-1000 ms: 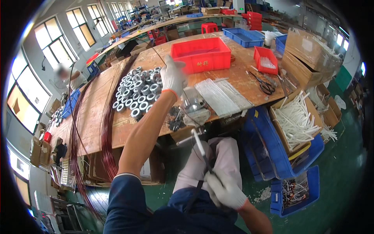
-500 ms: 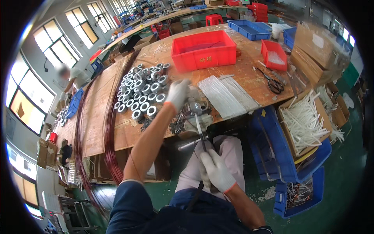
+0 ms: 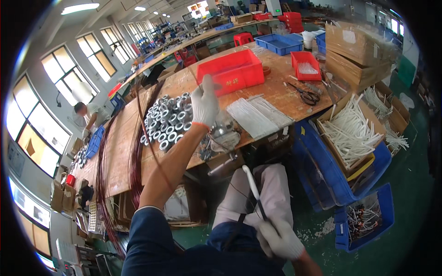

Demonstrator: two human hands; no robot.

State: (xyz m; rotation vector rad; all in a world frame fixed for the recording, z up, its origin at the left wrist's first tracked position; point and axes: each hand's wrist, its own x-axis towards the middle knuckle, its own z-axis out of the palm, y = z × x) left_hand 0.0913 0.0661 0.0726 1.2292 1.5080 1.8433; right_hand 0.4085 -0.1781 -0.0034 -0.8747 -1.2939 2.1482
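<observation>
The left hand (image 3: 205, 105), closed on a thin wire (image 3: 193, 77), hangs above the bench's (image 3: 283, 99) near edge beside grey rings (image 3: 168, 118); the right hand (image 3: 281, 239) grips a white-ended rod (image 3: 252, 182).

"Where does that view look from?"

"The wearer's own head, the left one of two cameras side by side, aimed down and forward past the left hand (image 3: 205, 102) and right hand (image 3: 282, 240)."

"Near?"

"Close above the lap (image 3: 276, 189); the table (image 3: 120, 154) spans the middle, just beyond."

"And wide?"

"Fisheye wide: windows (image 3: 61, 69) bow along the left, ceiling lights (image 3: 80, 8) up top, green floor (image 3: 414, 161) at right, all inside a dark rim."
</observation>
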